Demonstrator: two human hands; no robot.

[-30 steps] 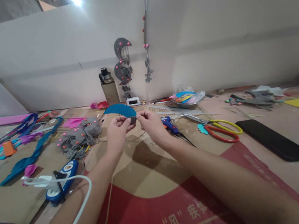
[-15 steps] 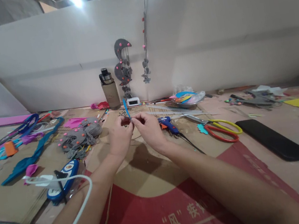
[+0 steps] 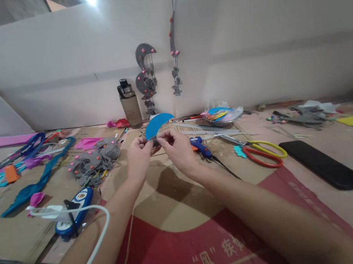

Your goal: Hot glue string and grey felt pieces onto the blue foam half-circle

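Crescent of flat, bright blue sheet material (image 3: 158, 123) stands raised above the tan-and-red printed cardboard (image 3: 164, 216), its lower end between the two hands. Left hand (image 3: 139, 157) and right hand (image 3: 178, 150) are close together, thumbs and fingers pinched on that end, where a small dark grey patch (image 3: 155, 141) shows; the fingers hide its exact form. Just beside the right hand lies a blue glue gun (image 3: 202, 148) with a black cord; farther right are metal scissors with red and yellow looped handles (image 3: 264, 163) and a black, flat, rectangular slab (image 3: 326, 165). Left of the left hand sits a grey heap of cords and shapes dotted with pink and orange balls (image 3: 95, 162). Behind, a brownish translucent bottle with a black cap (image 3: 131, 111) stands near grey crescent-shaped hangings (image 3: 145, 53) against the white wall (image 3: 248, 37).
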